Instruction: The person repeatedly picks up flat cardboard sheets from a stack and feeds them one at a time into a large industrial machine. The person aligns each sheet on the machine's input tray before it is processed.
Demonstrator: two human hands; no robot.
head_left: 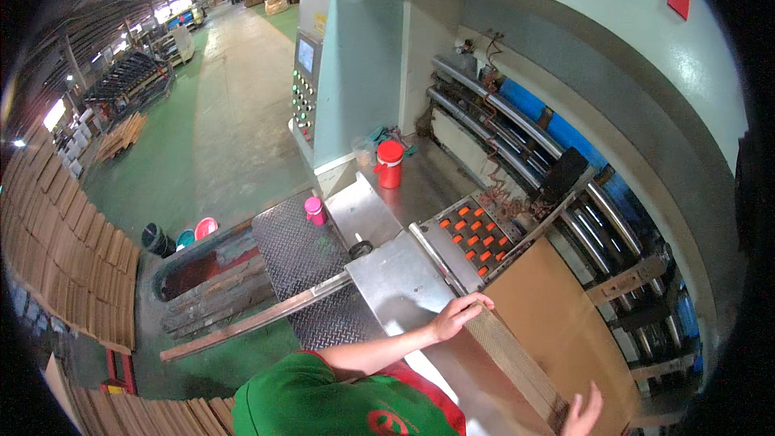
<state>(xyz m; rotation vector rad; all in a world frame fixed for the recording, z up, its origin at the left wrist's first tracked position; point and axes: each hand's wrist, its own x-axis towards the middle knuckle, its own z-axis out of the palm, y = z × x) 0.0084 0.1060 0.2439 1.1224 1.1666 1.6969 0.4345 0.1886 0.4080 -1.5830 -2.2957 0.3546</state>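
A stack of brown corrugated cardboard sheets (pixel 557 315) lies on the machine's feed table in front of me, its layered edge facing my body. My left hand (pixel 458 318) is at the far left corner of this stack, its fingers bent round the corner and touching it. Beside the near right end of the stack is my right hand (pixel 584 413), fingers raised and apart, with nothing seen in it. The lower frame edge cuts off part of that hand.
Ahead, the large pale green machine (pixel 363 56) has metal rollers (pixel 517 121) and orange pieces (pixel 476 234). A red jug (pixel 389 165) and pink bottle (pixel 315 211) stand to the left. A metal bar (pixel 258 316) juts leftward. Cardboard piles (pixel 64 234) line the left.
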